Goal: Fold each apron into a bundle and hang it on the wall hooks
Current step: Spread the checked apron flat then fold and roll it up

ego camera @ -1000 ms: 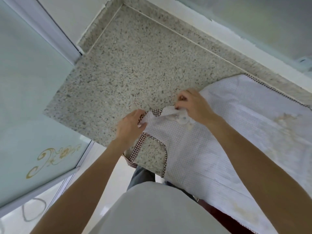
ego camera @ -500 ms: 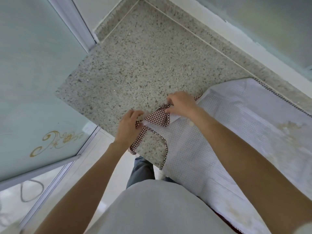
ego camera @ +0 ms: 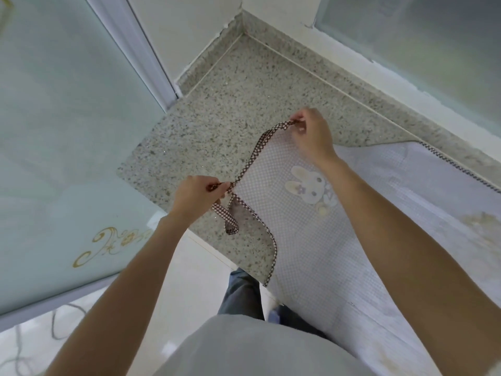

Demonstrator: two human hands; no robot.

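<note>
- On the speckled stone tabletop (ego camera: pixel 217 104), the apron (ego camera: pixel 311 253) is lying spread flat, its bib toward 10 o'clock and its skirt running off toward 4 o'clock, with one edge hanging over the near side of the slab.
- The left hand (ego camera: pixel 193 199) is pinching the brown checked trim (ego camera: pixel 257 147) at the bib's near corner, fingers curled onto it; a loose strap loop (ego camera: pixel 229 221) is dangling from that corner toward 6 o'clock.
- The right hand (ego camera: pixel 311 134) is pinching the same trim at the far corner, toward 12 o'clock, so the top edge is being held stretched and slightly lifted between the two grips.
- The cloth is looking thin, light and limp: it is draping wherever it is unsupported and will probably be slumping out of any fold that is not pressed down.
- The bound corners seem the firmest places to be holding, since the trim is thicker than the checked body.
- A rabbit appliqué (ego camera: pixel 311 188) is sitting on the bib, just beside the right wrist.
- No wall hooks are showing in this view.
</note>
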